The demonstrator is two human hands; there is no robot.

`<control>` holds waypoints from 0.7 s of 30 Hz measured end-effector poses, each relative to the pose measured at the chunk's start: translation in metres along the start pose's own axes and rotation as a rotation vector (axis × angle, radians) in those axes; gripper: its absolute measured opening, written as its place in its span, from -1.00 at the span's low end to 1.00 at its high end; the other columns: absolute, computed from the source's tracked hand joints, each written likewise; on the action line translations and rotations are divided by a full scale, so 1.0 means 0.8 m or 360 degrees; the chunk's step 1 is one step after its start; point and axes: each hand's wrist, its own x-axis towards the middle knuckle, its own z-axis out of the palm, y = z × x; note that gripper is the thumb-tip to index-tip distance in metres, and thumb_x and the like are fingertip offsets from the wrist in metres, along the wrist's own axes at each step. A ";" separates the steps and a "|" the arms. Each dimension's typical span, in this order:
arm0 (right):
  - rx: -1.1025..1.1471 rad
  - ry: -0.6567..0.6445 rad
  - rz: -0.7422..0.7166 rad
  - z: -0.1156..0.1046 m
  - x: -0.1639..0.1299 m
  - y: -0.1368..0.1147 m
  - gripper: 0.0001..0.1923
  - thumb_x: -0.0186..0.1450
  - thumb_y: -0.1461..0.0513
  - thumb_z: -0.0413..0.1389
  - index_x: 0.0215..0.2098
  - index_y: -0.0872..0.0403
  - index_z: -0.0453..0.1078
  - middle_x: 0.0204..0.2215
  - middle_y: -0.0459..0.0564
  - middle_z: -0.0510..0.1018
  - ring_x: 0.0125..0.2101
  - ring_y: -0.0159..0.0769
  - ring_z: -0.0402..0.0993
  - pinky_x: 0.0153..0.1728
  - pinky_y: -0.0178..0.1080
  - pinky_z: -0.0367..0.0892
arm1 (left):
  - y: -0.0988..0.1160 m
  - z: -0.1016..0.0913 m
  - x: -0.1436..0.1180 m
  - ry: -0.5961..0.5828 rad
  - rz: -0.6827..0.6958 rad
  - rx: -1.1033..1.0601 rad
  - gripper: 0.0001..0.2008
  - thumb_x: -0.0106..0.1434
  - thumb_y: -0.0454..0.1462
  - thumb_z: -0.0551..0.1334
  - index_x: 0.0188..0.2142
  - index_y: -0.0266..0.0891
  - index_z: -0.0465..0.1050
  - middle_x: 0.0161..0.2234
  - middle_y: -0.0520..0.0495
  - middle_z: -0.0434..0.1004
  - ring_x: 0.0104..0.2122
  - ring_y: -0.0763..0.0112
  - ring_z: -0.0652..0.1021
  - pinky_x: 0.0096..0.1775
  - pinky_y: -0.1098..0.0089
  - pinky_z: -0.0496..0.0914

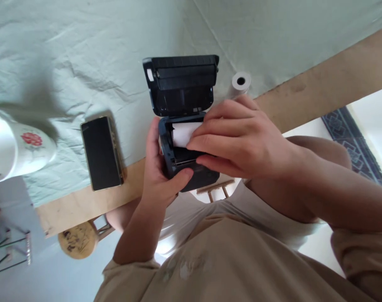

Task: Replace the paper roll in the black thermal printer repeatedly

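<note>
From where I stand, the white paper roll (pixel 181 136) lies across the open bay of a dark printer (pixel 199 180), as I take the device to be. The right hand (pixel 241 138) is over the bay, its fingers close together and their tips on the roll, the thumb lower, by the bay's near edge. Whether it pinches the roll or only presses on it, I can't tell. The left hand (pixel 161 176) clasps the printer's left side, fingers behind it and thumb over its front.

I'd want that left hold kept firm, so the body can't tip under the push. To my eye the roll should go down level, both ends together, square to the bay's side walls, with its loose edge free and no fingertip trapped beneath. The printer's lid (pixel 184 84) stands open at its far side, and I'd mind not to knock it.

Beyond the printer to the right stands a second roll (pixel 238 89). Left of the printer a phone (pixel 101 153) lies on the pale green cloth (pixel 131 42), and farther left is a flowered white mug (pixel 36 147).
</note>
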 end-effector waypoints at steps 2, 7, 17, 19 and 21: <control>-0.0035 0.0037 0.0054 0.000 0.000 0.001 -0.73 0.44 0.12 -0.05 -0.13 0.04 0.45 -0.23 -0.19 0.52 -0.11 -0.44 0.32 -0.15 -0.24 0.09 | -0.001 -0.002 0.001 -0.0055 0.0046 -0.0028 -0.10 0.03 -0.31 0.43 0.28 0.26 0.10 0.30 0.08 0.22 0.22 0.18 0.41 0.12 0.21 0.49; -0.0100 0.0001 0.0264 0.002 0.003 -0.003 -0.77 0.36 0.11 0.06 -0.15 0.05 0.46 -0.31 -0.15 0.51 -0.16 -0.38 0.29 -0.21 -0.25 0.01 | -0.003 -0.005 0.002 -0.0134 0.0066 0.0036 -0.12 0.03 -0.27 0.44 0.28 0.24 0.14 0.30 0.08 0.25 0.22 0.21 0.41 0.10 0.31 0.49; 0.0135 -0.0494 0.0586 -0.004 0.016 -0.014 -0.79 0.32 0.10 0.08 -0.15 -0.11 0.52 -0.34 -0.12 0.52 -0.09 -0.25 0.24 -0.17 -0.18 -0.09 | -0.002 0.000 0.001 -0.0101 0.0144 0.0090 -0.23 0.09 -0.30 0.39 0.26 0.20 0.22 0.25 0.10 0.34 0.19 0.20 0.45 -0.03 0.34 0.56; 0.0137 -0.0513 0.0611 -0.002 0.016 -0.012 -0.78 0.32 0.18 0.07 -0.13 -0.11 0.52 -0.32 -0.14 0.54 -0.06 -0.25 0.24 -0.18 -0.17 -0.10 | -0.001 0.002 0.001 -0.0108 0.0149 0.0059 -0.21 0.09 -0.32 0.38 0.28 0.16 0.21 0.25 0.09 0.34 0.16 0.26 0.48 0.01 0.36 0.55; 0.0118 -0.0390 0.0566 0.001 0.013 -0.009 -0.76 0.32 0.24 0.03 -0.19 -0.07 0.54 -0.31 -0.18 0.55 -0.08 -0.28 0.25 -0.21 -0.17 -0.09 | 0.000 0.005 0.000 -0.0101 0.0144 0.0027 -0.20 0.08 -0.34 0.37 0.29 0.11 0.19 0.25 0.08 0.34 0.15 0.33 0.48 0.07 0.39 0.51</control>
